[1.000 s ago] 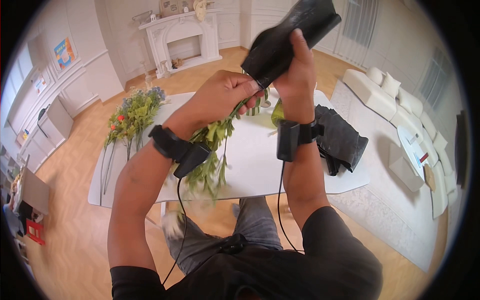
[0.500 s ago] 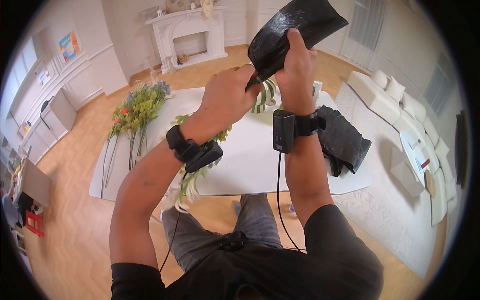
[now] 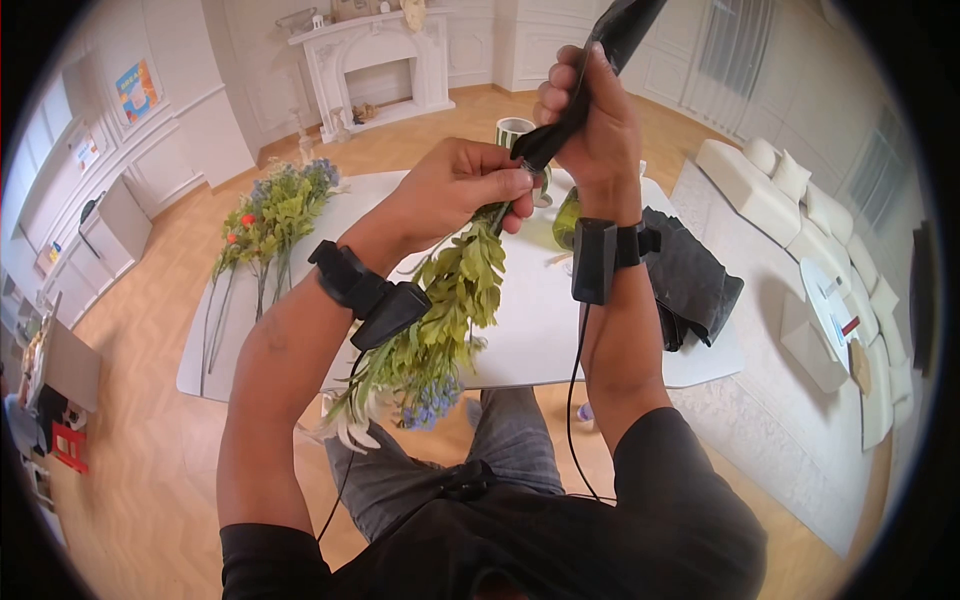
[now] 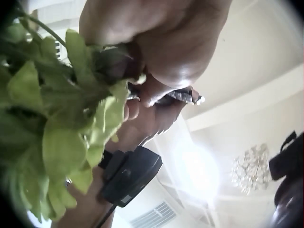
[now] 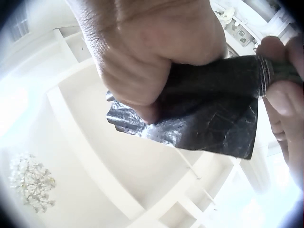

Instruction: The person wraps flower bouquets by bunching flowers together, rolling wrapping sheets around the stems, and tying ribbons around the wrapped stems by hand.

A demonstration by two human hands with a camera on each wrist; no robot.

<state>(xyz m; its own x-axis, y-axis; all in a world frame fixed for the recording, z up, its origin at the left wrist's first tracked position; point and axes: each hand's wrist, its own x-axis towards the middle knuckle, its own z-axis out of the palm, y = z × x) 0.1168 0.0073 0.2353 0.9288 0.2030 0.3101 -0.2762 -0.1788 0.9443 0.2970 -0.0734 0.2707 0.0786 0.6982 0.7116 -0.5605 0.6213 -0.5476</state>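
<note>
My left hand (image 3: 460, 190) pinches the stems of a bunch of leafy flowers (image 3: 455, 290) that hangs heads-down, blue and white blooms lowest. Above it, my right hand (image 3: 600, 130) grips a black sheet (image 3: 625, 35) folded around the stem end, thumb along it. In the right wrist view the black sheet (image 5: 213, 114) spreads beyond the right hand (image 5: 152, 47), and thin bands circle its narrow end beside the left fingers (image 5: 282, 97). Green leaves (image 4: 61, 123) fill the left side of the left wrist view, below the left hand (image 4: 161, 38).
Another bunch of flowers (image 3: 280, 220) lies on the left of the white table (image 3: 540, 340). Folded black material (image 3: 695, 280) lies at the right. A green-and-white striped container (image 3: 515, 130) and a green glass object (image 3: 567, 220) are behind the hands.
The black sheet has turned from broad side to a narrow edge-on view. My left wrist has rotated, and the hanging flowers have swung into fuller view. Right-hand fingers now show curled around the sheet.
</note>
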